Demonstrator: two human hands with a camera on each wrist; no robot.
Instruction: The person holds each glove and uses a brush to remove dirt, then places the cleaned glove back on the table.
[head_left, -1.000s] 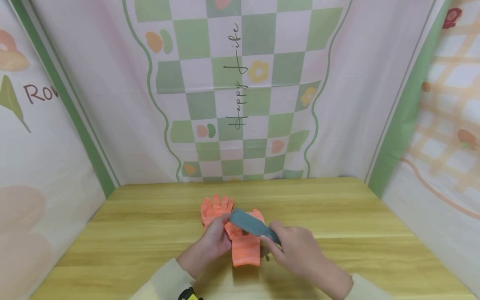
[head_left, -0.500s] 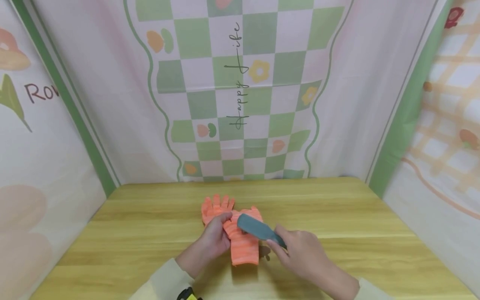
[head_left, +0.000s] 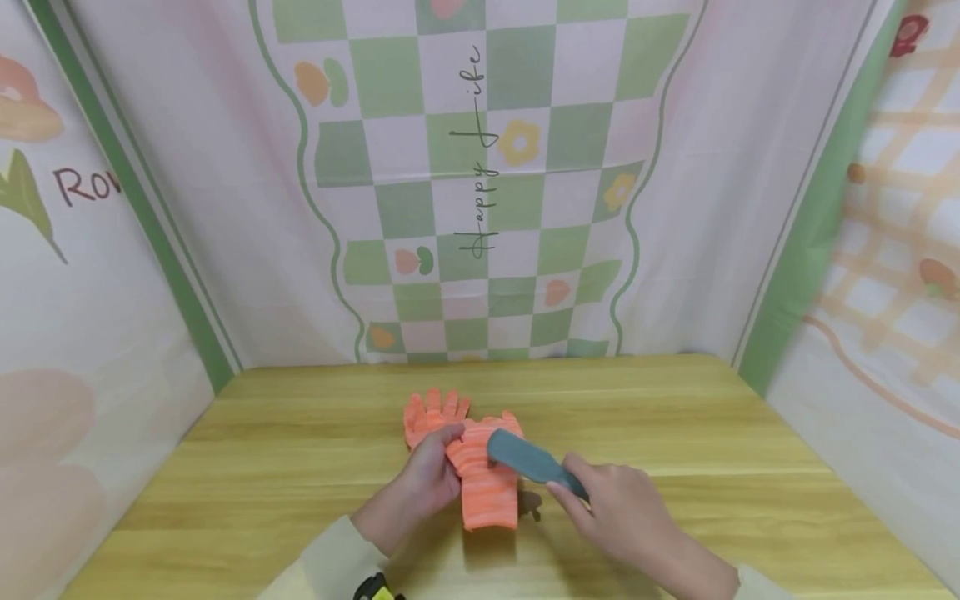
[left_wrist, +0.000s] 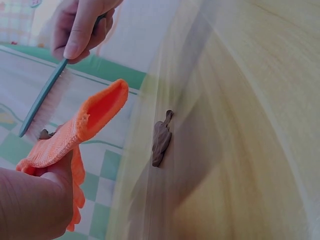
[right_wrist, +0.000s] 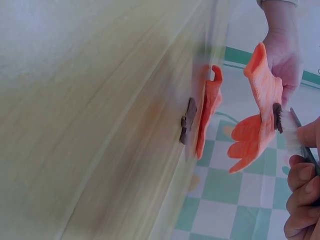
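Observation:
My left hand (head_left: 431,477) holds an orange knitted glove (head_left: 489,496) above the table, thumb on top at its left edge. A brush (head_left: 531,460) with a teal back is gripped by its handle in my right hand (head_left: 628,510). Its pale bristles (left_wrist: 54,100) face the glove. In the right wrist view they touch a dark brown clump (right_wrist: 278,117) on the glove's surface. The brush back hides this clump in the head view. A second orange glove (head_left: 429,415) lies on the table beyond my left hand.
Another dark brown piece (left_wrist: 161,142) lies on the wooden table (head_left: 660,417), under the held glove's right side. Printed curtains (head_left: 285,275) enclose the table at the back and both sides.
The brush and my right hand have moved right and slightly toward me across the glove, baring more of its surface. My left hand stays almost in place, the glove barely shifting.

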